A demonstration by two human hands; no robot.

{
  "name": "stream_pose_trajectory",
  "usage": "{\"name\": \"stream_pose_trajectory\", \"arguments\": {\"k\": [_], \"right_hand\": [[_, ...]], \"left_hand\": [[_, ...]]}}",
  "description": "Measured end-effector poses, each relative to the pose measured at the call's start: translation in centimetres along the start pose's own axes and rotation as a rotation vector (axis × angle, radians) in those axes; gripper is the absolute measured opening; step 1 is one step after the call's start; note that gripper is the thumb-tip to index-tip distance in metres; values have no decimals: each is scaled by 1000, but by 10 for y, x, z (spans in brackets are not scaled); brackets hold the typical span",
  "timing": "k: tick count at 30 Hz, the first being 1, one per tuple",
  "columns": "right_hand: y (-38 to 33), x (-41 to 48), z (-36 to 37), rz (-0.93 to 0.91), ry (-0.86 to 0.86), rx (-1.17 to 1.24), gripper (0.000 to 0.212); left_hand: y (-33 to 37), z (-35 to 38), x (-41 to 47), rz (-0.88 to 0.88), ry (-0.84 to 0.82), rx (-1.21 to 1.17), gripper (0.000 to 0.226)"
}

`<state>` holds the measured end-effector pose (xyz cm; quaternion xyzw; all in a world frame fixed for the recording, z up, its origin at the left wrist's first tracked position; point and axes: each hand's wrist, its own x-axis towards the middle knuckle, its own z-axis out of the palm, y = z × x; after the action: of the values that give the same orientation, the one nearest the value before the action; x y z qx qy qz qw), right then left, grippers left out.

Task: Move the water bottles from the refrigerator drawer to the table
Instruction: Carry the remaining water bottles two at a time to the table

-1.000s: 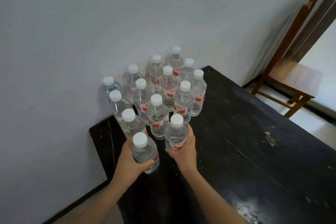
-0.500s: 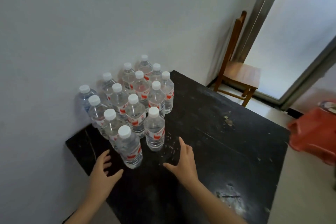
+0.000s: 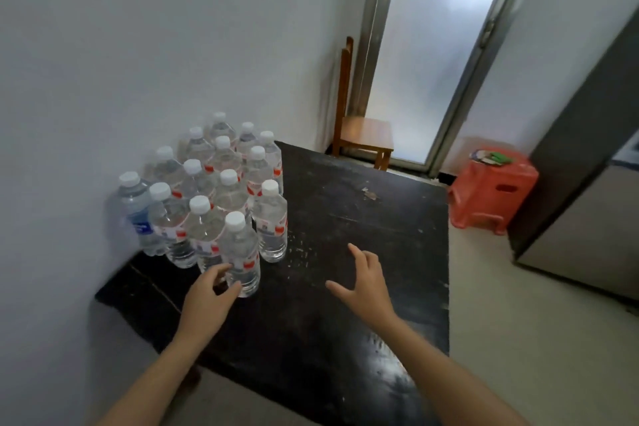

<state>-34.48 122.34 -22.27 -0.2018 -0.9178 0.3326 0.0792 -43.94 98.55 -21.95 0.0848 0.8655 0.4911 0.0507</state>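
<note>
So the black bench (image 3: 345, 315) is pretty much where all the action is. A second ago each hand had a bottle and was parking it at the front of the pack, and now both are down and standing on their own. The view swings right too, so the grey refrigerator (image 3: 581, 190) edges into frame; can't see its drawer from here.

The water bottles (image 3: 221, 183), a dozen-plus, sit bunched upright in the bench's far-left corner against the wall. The two new ones are the front bottle (image 3: 240, 252) nearest the person and the second bottle (image 3: 271, 225) just behind and to its right.

The left hand (image 3: 207, 301) is let go and loosely spread right by the front bottle's base; can't tell if the thumb is actually touching it. The right hand (image 3: 368, 287) is wide open over bare bench, well apart from the bottles, holding nothing.

My guess: this pair's delivered and it's back to the drawer, if any are left.
</note>
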Motion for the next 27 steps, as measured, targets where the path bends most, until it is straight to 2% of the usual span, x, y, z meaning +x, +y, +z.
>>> {"name": "stream_pose_trajectory", "arguments": {"k": [4,7,10,16,21,27], "right_hand": [[-17,-50,-9,45,99,-60,80],[-27,-99,-16,103,175,-82,79],[-33,-145,-30,162,241,-86,78],[-27,-228,-79,261,481,-211,75],[-8,-312,-106,405,572,-276,74],[21,-435,-132,590,683,-293,72]], "left_hand": [[3,-26,-9,116,-42,-25,34],[12,-31,-17,153,-152,-59,32],[32,-17,-34,255,-259,-50,34],[88,17,-82,518,-432,-10,38],[129,46,-142,703,-557,-37,44],[152,86,-239,842,-702,-74,45]]}}
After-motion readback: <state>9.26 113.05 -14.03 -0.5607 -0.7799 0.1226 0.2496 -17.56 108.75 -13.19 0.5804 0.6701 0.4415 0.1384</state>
